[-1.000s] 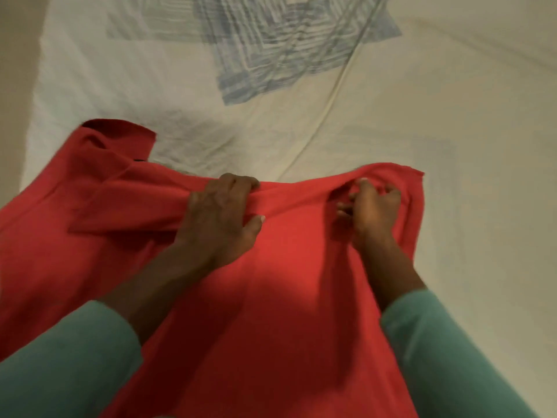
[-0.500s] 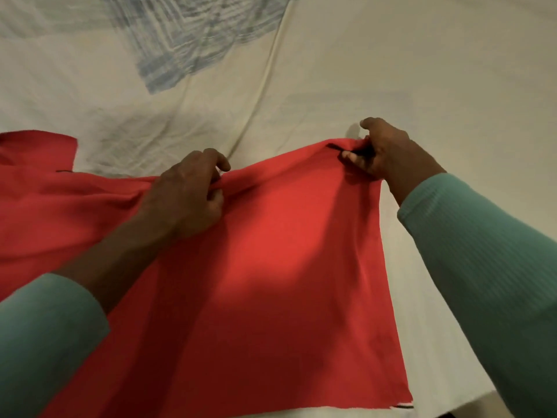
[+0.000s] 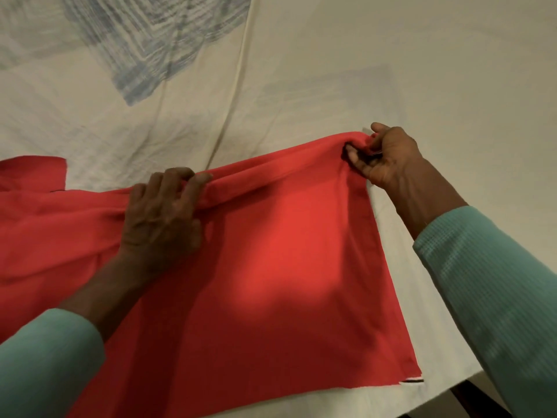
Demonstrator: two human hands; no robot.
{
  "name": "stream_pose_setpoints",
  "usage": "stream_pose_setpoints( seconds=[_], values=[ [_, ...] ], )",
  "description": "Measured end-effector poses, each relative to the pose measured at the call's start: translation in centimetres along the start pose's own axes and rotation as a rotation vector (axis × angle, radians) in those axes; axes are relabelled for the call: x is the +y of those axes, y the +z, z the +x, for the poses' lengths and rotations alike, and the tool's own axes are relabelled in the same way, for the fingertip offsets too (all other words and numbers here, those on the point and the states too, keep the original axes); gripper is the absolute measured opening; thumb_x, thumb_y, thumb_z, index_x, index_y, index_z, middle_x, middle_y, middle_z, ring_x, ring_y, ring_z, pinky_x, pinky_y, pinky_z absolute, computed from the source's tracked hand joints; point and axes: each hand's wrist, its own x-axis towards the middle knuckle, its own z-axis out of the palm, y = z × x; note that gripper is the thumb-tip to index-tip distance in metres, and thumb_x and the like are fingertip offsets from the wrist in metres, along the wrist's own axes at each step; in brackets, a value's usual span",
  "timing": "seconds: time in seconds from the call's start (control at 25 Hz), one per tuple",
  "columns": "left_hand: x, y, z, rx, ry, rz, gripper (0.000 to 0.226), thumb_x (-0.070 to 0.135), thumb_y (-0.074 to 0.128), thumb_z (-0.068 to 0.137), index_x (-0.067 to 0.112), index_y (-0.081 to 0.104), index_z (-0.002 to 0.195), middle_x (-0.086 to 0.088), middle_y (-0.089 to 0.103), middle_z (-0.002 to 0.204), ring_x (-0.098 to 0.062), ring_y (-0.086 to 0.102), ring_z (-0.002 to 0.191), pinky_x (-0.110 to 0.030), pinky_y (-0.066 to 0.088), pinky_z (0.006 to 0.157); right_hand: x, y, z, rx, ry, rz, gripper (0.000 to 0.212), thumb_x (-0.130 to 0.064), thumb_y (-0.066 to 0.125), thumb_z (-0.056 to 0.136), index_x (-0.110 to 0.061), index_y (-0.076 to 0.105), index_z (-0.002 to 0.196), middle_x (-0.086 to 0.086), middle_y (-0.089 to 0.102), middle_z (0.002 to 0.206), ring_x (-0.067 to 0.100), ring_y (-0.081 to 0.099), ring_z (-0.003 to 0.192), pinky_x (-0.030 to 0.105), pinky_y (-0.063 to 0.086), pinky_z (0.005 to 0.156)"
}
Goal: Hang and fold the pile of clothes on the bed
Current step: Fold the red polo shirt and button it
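Observation:
A large red garment (image 3: 271, 282) lies spread over the cream bed sheet (image 3: 331, 70), reaching from the left edge of the view to the bed's near corner. My left hand (image 3: 162, 212) grips a bunched fold along the garment's far edge, fingers curled over the ridge of cloth. My right hand (image 3: 382, 158) pinches the garment's far right corner between thumb and fingers. The cloth between the two hands is pulled fairly taut. A sleeve or flap of the garment (image 3: 33, 173) lies flat at the far left.
The sheet carries a blue striped patch (image 3: 156, 40) at the upper left and a long crease running down the middle. The bed's near right corner (image 3: 470, 378) shows at the lower right, with dark floor beyond it.
My right hand has carried the garment's corner out to the right, stretching the far edge. My left hand stays gripping the fold. The view has shifted right and nearer.

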Motion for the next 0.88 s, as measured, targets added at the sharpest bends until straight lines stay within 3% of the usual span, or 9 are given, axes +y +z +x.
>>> stream_pose_setpoints(
  seconds=[0.08,0.2,0.28,0.4,0.48,0.6,0.72,0.8,0.88],
  values=[
    [0.0,0.4,-0.8,-0.049,0.053,0.028,0.065,0.029,0.052,0.076,0.012,0.057,0.139,-0.019,0.056,0.122,-0.042,0.056,0.096,-0.05,0.044,0.071,0.3,-0.2,-0.3,0.023,-0.022,-0.056,0.032,0.005,0.044,0.096,-0.012,0.068,0.108,0.015,0.063,0.1,0.032,0.07,0.083,0.04,0.065,0.064],
    [-0.7,0.2,-0.8,0.021,0.028,-0.053,0.054,0.014,0.05,0.081,0.007,0.062,0.134,-0.021,0.058,0.114,-0.043,0.057,0.091,-0.052,0.049,0.068,0.1,-0.4,-0.5,0.076,-0.083,-0.057,0.024,0.002,0.049,0.096,-0.014,0.067,0.099,0.012,0.066,0.098,0.033,0.071,0.091,0.041,0.064,0.057],
    [-1.0,-0.8,-1.0,0.121,0.02,-0.094,0.057,0.003,0.049,0.076,0.005,0.065,0.131,-0.022,0.06,0.115,-0.043,0.056,0.094,-0.053,0.049,0.074,-0.3,-0.9,-0.7,0.154,-0.16,-0.068,0.028,0.003,0.05,0.092,-0.018,0.067,0.087,0.01,0.071,0.099,0.036,0.07,0.1,0.042,0.063,0.055],
    [-1.2,-2.5,-3.1,0.162,0.097,-0.145,0.058,-0.006,0.05,0.069,0.002,0.072,0.122,-0.021,0.065,0.113,-0.043,0.058,0.097,-0.052,0.049,0.08,0.0,-2.9,-2.1,0.172,-0.226,-0.094,0.044,0.007,0.042,0.086,-0.021,0.073,0.099,0.008,0.073,0.097,0.029,0.071,0.093,0.046,0.066,0.063],
    [-2.1,-2.6,-4.9,0.056,0.18,-0.157,0.055,-0.002,0.048,0.067,0.002,0.074,0.115,-0.017,0.067,0.107,-0.041,0.06,0.093,-0.049,0.048,0.079,1.1,-4.7,-3.7,0.155,-0.193,-0.172,0.051,0.009,0.04,0.084,-0.021,0.075,0.108,0.007,0.07,0.094,0.021,0.066,0.078,0.037,0.065,0.061],
    [-3.3,-2.0,-6.0,-0.216,0.24,-0.136,0.054,0.019,0.044,0.065,0.014,0.073,0.11,-0.006,0.065,0.101,-0.037,0.062,0.088,-0.047,0.048,0.076,3.5,-7.3,-4.6,0.165,-0.093,-0.355,0.043,0.005,0.048,0.085,-0.02,0.073,0.11,0.006,0.065,0.089,0.018,0.057,0.07,0.032,0.054,0.06],
    [-2.6,-2.6,-5.1,-0.31,0.107,-0.189,0.042,0.035,0.046,0.069,0.025,0.072,0.1,0.002,0.062,0.091,-0.032,0.062,0.084,-0.043,0.048,0.07,3.6,-8.4,-4.5,0.075,0.032,-0.42,0.018,-0.02,0.061,0.089,-0.017,0.069,0.105,0.006,0.067,0.096,0.025,0.063,0.082,0.033,0.057,0.061],
    [-1.0,-3.2,-3.8,-0.254,0.009,-0.253,0.036,0.046,0.048,0.081,0.022,0.07,0.098,0.001,0.059,0.088,-0.031,0.06,0.085,-0.041,0.046,0.069,2.7,-8.5,-4.1,0.007,0.041,-0.511,0.039,-0.048,0.062,0.093,-0.016,0.07,0.113,0.005,0.072,0.105,0.024,0.068,0.087,0.034,0.057,0.065],
    [1.5,-3.5,-1.6,-0.186,-0.02,-0.324,0.036,0.048,0.048,0.092,0.021,0.069,0.101,-0.003,0.063,0.094,-0.032,0.06,0.09,-0.044,0.047,0.076,1.7,-7.9,-3.5,-0.008,-0.124,-0.808,0.055,-0.067,0.056,0.091,-0.017,0.071,0.105,0.0,0.073,0.104,0.02,0.067,0.088,0.035,0.055,0.077]
  ],
)
